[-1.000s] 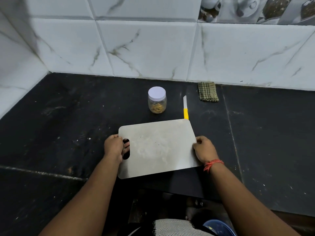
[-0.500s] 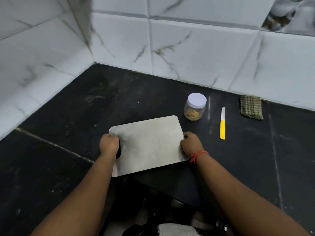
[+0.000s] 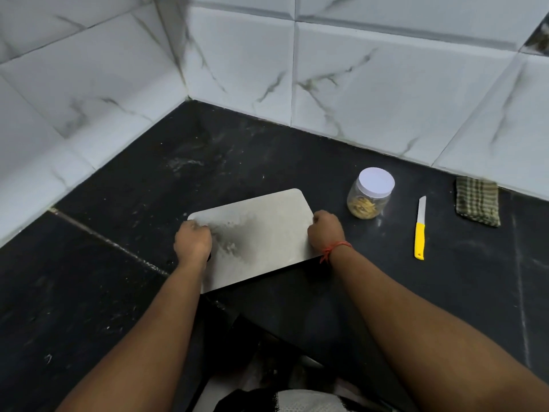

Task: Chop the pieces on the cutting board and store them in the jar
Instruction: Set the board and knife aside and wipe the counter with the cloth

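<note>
Board is gripped by left hand and right hand, moved toward nine o'clock from jar and knife. Chopping looks done.

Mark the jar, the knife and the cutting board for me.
jar (image 3: 366, 203), head view, on its clear side wall.
knife (image 3: 419, 240), head view, on its yellow handle.
cutting board (image 3: 267, 230), head view, on its bare middle between the hands.

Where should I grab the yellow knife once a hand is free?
Take the knife by its yellow handle, which points toward you; the bare blade points at the wall. It lies flat on the counter, so come from above with the right hand, the nearer one.
</note>
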